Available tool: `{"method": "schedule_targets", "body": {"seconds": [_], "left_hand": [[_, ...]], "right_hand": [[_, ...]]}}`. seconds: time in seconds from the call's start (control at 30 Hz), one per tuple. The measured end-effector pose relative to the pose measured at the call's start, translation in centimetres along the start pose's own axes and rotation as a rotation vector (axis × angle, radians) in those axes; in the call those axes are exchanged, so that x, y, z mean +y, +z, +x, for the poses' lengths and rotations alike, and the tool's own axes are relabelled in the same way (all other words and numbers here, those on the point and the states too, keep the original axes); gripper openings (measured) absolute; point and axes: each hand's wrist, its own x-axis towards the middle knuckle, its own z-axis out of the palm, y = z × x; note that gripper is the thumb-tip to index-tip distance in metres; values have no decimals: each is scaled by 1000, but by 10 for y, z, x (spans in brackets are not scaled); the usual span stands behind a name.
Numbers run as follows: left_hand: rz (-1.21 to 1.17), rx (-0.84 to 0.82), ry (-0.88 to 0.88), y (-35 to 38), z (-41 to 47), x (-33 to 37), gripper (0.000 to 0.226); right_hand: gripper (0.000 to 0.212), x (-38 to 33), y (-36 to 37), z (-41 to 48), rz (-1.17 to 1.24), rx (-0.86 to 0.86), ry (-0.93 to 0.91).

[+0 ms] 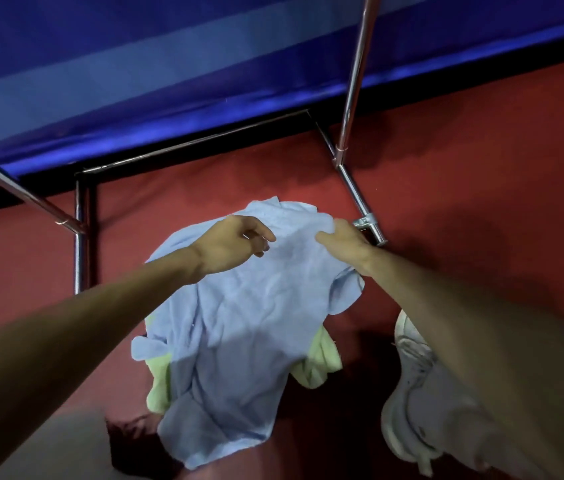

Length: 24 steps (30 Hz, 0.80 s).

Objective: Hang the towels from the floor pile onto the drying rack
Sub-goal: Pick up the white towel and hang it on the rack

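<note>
A crumpled light blue towel [245, 323] lies on top of the floor pile, covering most of a yellow-green towel [322, 358] underneath. Both my arms reach down over it. My left hand [235, 244] hovers at the blue towel's upper part with loosely curled fingers and holds nothing. My right hand [342, 240] is at the towel's upper right edge; its thumb lies on the fabric, but its fingers are hidden. The drying rack's chrome poles [353, 98] and base frame [83, 237] stand just behind the pile.
The floor is a red carpet [481, 202]. Blue cloth [135, 81] hangs across the back. The rack's right foot [372, 228] sits close to my right hand. My white shoe [408, 375] and grey trouser leg are at the lower right.
</note>
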Motion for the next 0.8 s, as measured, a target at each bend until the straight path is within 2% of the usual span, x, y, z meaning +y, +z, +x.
{"method": "schedule_targets", "body": {"seconds": [0.2, 0.43, 0.53, 0.63, 0.8], "left_hand": [[84, 75, 76, -42, -38, 31, 19], [231, 263, 206, -92, -99, 83, 19], [161, 426, 268, -110, -125, 105, 26], [24, 582, 366, -115, -155, 119, 37], [-176, 550, 369, -111, -198, 118, 27]], "right_hand": [[30, -72, -9, -32, 53, -15, -276], [14, -171, -43, -104, -57, 64, -585], [10, -212, -64, -138, -6, 112, -665], [22, -241, -79, -168, 92, 84, -686], [30, -266, -79, -214, 284, 17, -733]]}}
